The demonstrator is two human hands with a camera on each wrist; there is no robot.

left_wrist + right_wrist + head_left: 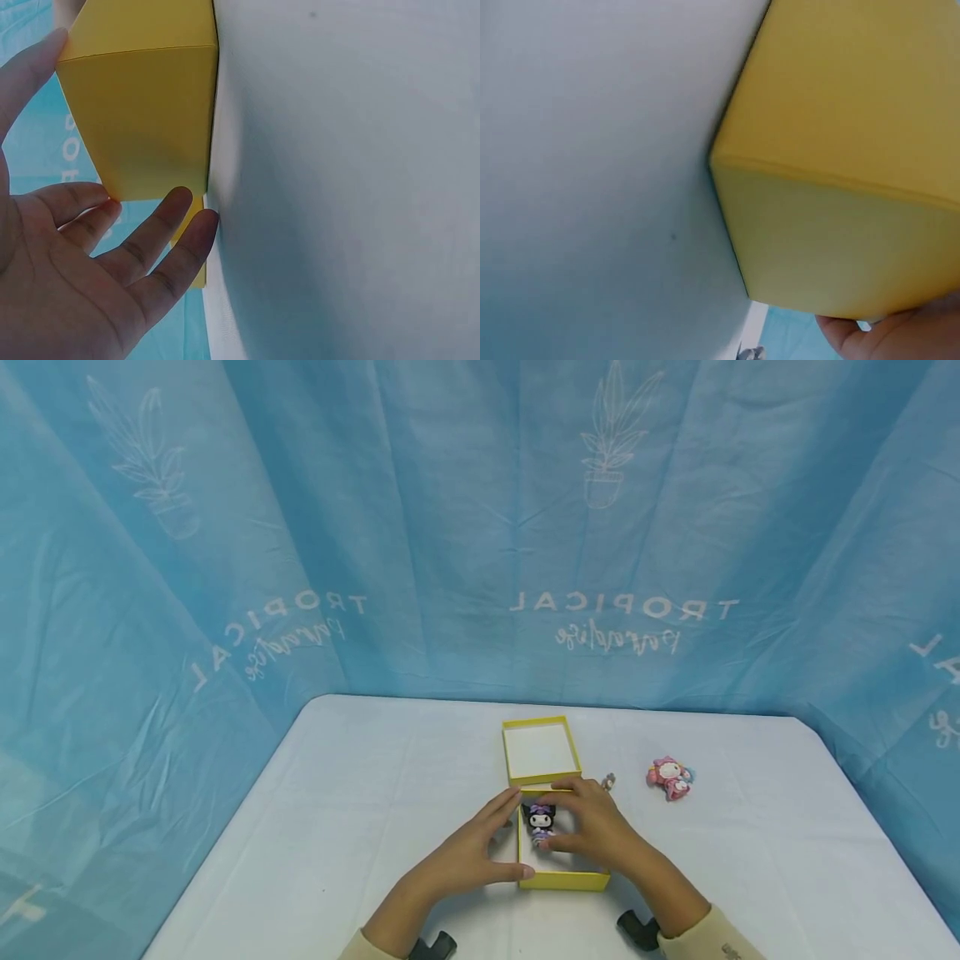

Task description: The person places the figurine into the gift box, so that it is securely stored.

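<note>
A yellow box (564, 881) with a pale inside stands open at the front middle of the table. Within its outline is a small black-eared figurine (541, 821) with a white face and purple clothes. My right hand (592, 827) pinches the figurine between thumb and fingers, partly covering it. At the box's left side, my left hand (476, 852) spreads its straight thumb and fingers, their tips touching the box's edges. The left wrist view shows the box's yellow outer wall (142, 124) beside these fingers. In the right wrist view, the box (832, 232) hides most of the hand.
A yellow-rimmed lid (540, 752) lies inner side up behind the box. Right of it is a small silvery trinket (608, 782), partly behind my right hand. Farther right lies a pink and red figurine (671, 778). A blue printed curtain (465, 527) surrounds the white table (337, 827).
</note>
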